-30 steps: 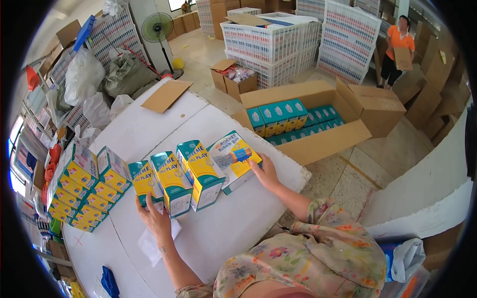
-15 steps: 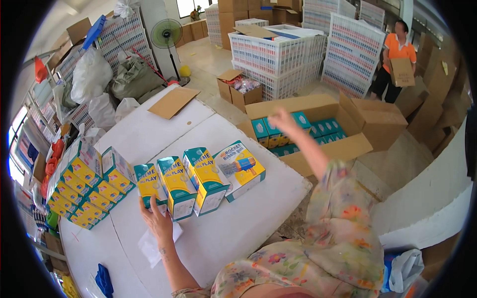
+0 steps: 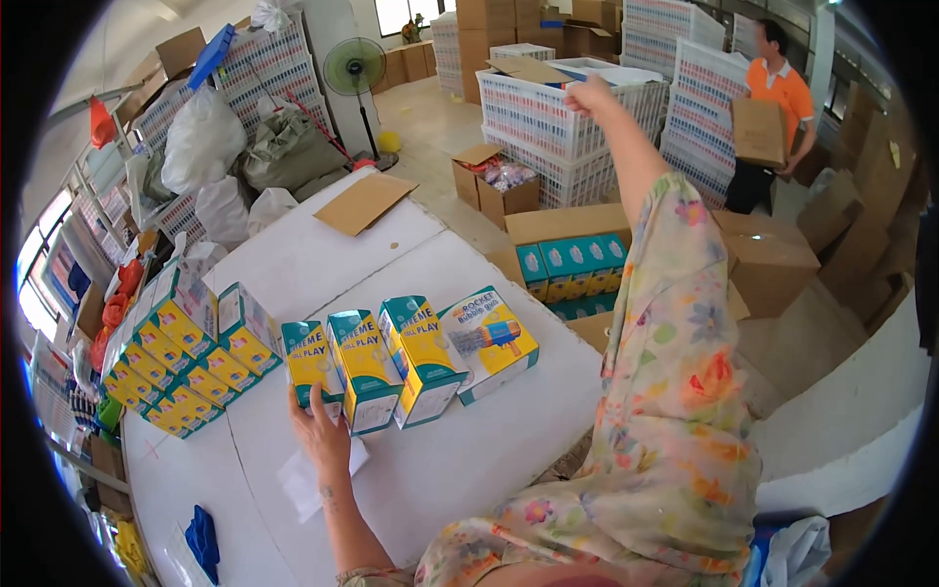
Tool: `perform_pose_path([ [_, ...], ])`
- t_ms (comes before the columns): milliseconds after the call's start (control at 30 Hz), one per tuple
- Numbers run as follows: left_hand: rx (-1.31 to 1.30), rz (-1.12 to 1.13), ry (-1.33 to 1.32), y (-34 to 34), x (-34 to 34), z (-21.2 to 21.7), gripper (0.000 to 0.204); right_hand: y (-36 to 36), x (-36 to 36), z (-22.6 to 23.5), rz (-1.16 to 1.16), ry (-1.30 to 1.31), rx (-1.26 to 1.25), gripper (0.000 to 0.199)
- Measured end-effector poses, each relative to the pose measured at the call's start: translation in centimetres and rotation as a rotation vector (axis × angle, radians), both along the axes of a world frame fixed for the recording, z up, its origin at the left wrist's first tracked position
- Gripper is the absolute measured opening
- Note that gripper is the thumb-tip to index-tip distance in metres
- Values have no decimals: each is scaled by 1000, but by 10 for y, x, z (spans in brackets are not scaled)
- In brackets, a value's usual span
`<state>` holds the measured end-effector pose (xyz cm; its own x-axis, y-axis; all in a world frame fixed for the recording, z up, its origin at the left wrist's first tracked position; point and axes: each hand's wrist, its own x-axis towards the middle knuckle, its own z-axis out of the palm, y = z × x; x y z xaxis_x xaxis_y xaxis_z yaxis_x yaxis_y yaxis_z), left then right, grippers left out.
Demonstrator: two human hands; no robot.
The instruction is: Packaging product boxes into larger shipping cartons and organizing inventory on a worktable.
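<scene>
My left hand (image 3: 320, 437) has its fingers around the near end of a teal and yellow toy box (image 3: 310, 352), leftmost in a row on the white table. Beside that box stand a second box (image 3: 359, 364) and a third box (image 3: 423, 354), both leaning slightly. At the row's right end a bubble gun box (image 3: 497, 344) shows its picture face. My right arm reaches far forward over an open carton (image 3: 565, 227) that holds rows of similar boxes (image 3: 585, 266). The right hand (image 3: 593, 96) is raised with curled fingers, seen against white crates; no object shows in it.
Several stacked toy boxes (image 3: 186, 342) stand on the table's left. A flat cardboard piece (image 3: 365, 203) lies at the far end of the white table (image 3: 323, 269). White plastic crates (image 3: 533, 115) and a fan (image 3: 354, 67) stand beyond. A person in orange (image 3: 782, 96) holds a carton (image 3: 760, 130).
My right hand has risen and moved forward, from above the open carton to in front of the crates. The left hand stays at the same box. The person in orange has come closer.
</scene>
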<state>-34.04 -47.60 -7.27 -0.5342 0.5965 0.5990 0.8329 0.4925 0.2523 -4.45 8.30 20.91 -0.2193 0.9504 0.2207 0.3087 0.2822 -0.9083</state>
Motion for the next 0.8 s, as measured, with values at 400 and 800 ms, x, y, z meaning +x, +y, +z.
perform_pose_path([
  [400,14,-9,-19,1,-1,-2,86,-278,-93,-251,556,-361,637,56],
  [800,54,14,4,-1,-8,-10,83,-309,-96,-270,697,-394,182,58],
])
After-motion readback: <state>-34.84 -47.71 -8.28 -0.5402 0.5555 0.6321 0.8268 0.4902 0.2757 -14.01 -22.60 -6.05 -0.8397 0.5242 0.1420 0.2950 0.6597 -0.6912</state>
